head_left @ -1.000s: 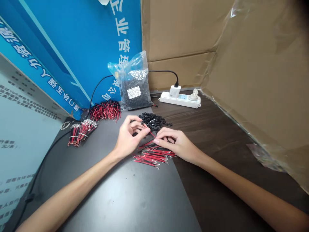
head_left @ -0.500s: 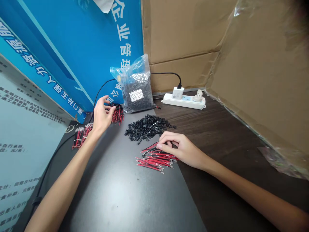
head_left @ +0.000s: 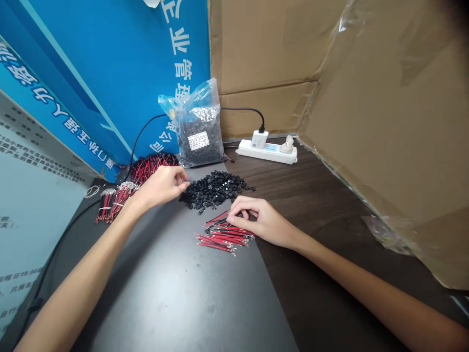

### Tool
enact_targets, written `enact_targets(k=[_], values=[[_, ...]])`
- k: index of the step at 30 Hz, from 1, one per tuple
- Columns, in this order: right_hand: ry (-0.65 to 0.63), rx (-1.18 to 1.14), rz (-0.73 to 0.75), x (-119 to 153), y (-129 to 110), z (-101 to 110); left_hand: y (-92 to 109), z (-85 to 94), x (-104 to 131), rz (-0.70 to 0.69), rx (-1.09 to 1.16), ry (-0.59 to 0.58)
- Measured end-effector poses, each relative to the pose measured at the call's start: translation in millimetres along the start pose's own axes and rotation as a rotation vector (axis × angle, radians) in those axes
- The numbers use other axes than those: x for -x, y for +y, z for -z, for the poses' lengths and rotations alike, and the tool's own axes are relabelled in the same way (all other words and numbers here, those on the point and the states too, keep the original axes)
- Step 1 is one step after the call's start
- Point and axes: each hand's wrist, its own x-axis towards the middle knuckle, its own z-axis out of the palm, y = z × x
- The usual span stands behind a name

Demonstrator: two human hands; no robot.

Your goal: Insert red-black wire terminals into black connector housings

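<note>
The left hand, fingers curled, picks at the loose heap of small black plastic connector housings while the right hand pinches red-and-black crimped wires lying just below, so mating wire to housing seemingly calls for fine alignment.

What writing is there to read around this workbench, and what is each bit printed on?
"企业管理": large white characters, read sideways, on the blue board at the back.
A slanted white line of characters on the pale blue band: too skewed to read surely.
Grey small print on the white panel: too blurred.
White label on the plastic bag of black parts: too small.
Power strip: no markings readable.
</note>
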Motion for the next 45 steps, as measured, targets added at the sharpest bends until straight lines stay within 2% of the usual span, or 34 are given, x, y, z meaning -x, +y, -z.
enact_targets(k=[4, 8, 12, 17, 23, 27, 34, 40, 45], values=[[0.021, 0.031, 0.023, 0, -2, 0, 0, 3.5, 3, -0.012, -0.035, -0.162], [0.103, 0.044, 0.03, 0, 1, -2, -3, -1.1, 3, -0.043, -0.015, -0.208], [0.192, 0.065, 0.027, 1, 5, -4, -5, -7.3, 0, -0.048, 0.021, -0.195], [0.238, 0.061, 0.009, 0, 6, -4, -4, -7.3, -1, -0.058, 0.05, -0.179], [0.179, 0.162, 0.103, 2, 2, -5, -1, -4.0, 1, -0.044, -0.028, -0.144], [0.134, 0.267, 0.145, 6, 0, -8, 7, 2.0, 3, -0.023, 0.001, -0.117], [0.1, 0.271, 0.14, 6, 4, -8, 24, 5.8, 7, -0.097, 0.163, -0.069], [0.043, 0.284, 0.126, 5, 1, -6, 32, -3.1, 9, -0.179, 0.463, -0.055], [0.089, 0.209, 0.092, 3, 1, -5, 36, -9.6, 9, -0.2, 0.599, -0.079]])
